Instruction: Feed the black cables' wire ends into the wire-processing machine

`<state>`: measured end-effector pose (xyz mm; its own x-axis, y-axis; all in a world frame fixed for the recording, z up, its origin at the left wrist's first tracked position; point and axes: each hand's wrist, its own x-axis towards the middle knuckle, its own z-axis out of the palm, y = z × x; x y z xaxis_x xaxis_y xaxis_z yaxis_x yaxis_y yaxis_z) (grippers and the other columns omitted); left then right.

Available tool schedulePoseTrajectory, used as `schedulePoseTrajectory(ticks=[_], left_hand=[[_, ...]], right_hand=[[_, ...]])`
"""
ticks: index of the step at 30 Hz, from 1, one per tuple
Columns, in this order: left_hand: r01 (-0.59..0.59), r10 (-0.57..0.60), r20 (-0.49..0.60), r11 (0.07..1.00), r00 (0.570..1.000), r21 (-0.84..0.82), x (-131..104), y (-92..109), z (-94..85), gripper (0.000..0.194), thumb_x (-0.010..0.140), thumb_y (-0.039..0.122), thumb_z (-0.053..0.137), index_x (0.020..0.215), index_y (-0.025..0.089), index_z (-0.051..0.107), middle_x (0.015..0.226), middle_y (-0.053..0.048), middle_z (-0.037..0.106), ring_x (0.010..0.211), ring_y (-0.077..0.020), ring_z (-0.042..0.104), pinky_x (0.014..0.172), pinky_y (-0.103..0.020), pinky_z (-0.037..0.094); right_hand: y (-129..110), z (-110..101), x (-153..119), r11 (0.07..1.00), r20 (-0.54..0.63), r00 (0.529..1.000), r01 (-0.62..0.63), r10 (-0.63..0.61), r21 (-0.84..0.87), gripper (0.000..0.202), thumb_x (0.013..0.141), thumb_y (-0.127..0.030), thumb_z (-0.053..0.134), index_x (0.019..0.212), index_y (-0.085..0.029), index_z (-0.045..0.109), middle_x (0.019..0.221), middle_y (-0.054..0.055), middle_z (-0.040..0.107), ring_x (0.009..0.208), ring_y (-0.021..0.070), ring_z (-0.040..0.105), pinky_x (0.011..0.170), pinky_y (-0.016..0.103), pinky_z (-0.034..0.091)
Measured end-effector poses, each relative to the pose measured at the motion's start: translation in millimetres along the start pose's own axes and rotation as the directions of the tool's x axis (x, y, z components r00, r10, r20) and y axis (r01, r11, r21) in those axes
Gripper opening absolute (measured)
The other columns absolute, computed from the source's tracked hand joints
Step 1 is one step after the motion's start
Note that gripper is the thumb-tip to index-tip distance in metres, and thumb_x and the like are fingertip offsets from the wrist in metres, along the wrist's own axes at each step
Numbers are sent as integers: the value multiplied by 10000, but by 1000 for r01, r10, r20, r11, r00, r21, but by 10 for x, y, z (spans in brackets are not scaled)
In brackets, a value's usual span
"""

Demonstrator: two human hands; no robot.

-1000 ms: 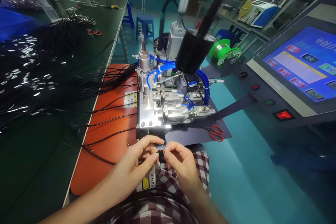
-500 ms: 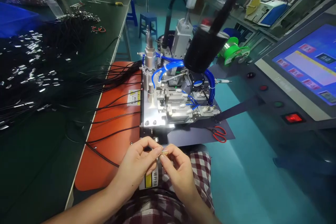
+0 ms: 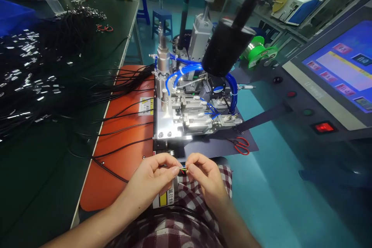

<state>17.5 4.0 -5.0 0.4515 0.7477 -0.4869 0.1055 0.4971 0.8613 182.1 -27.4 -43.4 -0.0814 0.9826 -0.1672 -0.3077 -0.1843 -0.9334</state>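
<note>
Just in front of the machine, over my lap, thin coloured wires (image 3: 183,169) in red, green and white span the small gap between my two hands. My left hand (image 3: 157,172) is closed in a pinch on the wires from the left side. On the other side, the thumb and forefinger of my right hand (image 3: 205,173) are pinched at the wires' right ends; the very tips are hidden by the fingers. A black cable (image 3: 112,171) runs over the orange board (image 3: 95,190) and passes behind my left forearm. Close beyond my hands stands the metal machine (image 3: 171,124) with its blue air tubes.
Red-handled scissors (image 3: 241,146) lie on the dark plate right of the machine. Bundled black cables (image 3: 58,81) with shiny ends cover the left table. A control panel with a screen (image 3: 345,69) stands at right, and a green spool (image 3: 258,52) sits behind. A black cylinder (image 3: 226,48) hangs overhead.
My hands have drawn slightly apart, the right one moving rightward. Coloured wires now show between the fingertips, where a small pale metallic piece showed before. The view has shifted slightly.
</note>
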Motion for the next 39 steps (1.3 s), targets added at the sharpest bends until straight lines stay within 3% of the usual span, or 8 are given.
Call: schedulePoseTrajectory(ticks=[9,16,19,23,27,29,31,39], left_hand=[[-2,2,2,1000,1000,3,18,-21,-12,288,804,412,598,890,138,596,505,81,368,474,-68,300,455,-194,209],[-10,9,-22,1000,1000,-15,22,-3,11,299,786,415,618,872,130,585,487,88,369,472,-67,310,455,-191,221],[-8,6,-36,999,999,-42,24,5,28,296,765,410,635,847,131,576,493,91,377,471,-64,309,449,-189,217],[-15,13,-50,999,999,-43,17,27,55,272,741,383,645,815,131,574,499,94,379,469,-58,301,444,-186,221],[-30,31,-64,999,997,15,7,36,71,252,739,366,632,796,125,588,507,85,384,485,-64,311,453,-189,245],[-21,24,-69,999,997,43,6,26,73,253,746,368,627,797,123,592,511,82,376,492,-67,309,458,-192,249],[-20,25,-66,998,998,66,10,12,73,248,755,365,624,801,123,596,521,78,379,500,-70,310,463,-195,249],[-20,25,-82,998,996,68,8,29,87,216,743,338,630,787,128,608,515,80,373,490,-69,294,444,-193,228]], right_hand=[[-13,13,-16,996,10,1000,30,-29,-84,113,823,-231,639,735,-175,593,656,-35,486,586,108,389,546,228,314],[8,108,-69,944,-118,980,116,-159,-309,133,851,-198,586,719,-181,575,673,-25,498,610,124,435,564,243,349],[8,155,-115,861,-133,948,196,-289,-470,134,858,-159,565,728,-188,560,698,-20,517,634,132,474,587,250,370],[-55,153,-156,689,-39,910,284,-412,-667,122,862,-135,554,755,-193,554,701,-20,537,615,133,483,617,276,360],[-159,105,-162,494,79,892,318,-446,-809,127,862,-148,568,746,-198,554,679,-17,566,594,143,492,623,302,323],[-194,84,-158,439,112,901,309,-419,-844,122,860,-160,578,748,-203,554,685,-12,574,603,149,498,628,309,316],[-207,69,-152,462,101,924,277,-370,-842,131,862,-162,572,742,-205,546,698,-8,572,612,151,495,632,310,320],[-161,82,-110,767,-76,982,86,-173,-636,157,857,-160,533,707,-206,528,693,-21,483,580,128,432,537,259,351]])
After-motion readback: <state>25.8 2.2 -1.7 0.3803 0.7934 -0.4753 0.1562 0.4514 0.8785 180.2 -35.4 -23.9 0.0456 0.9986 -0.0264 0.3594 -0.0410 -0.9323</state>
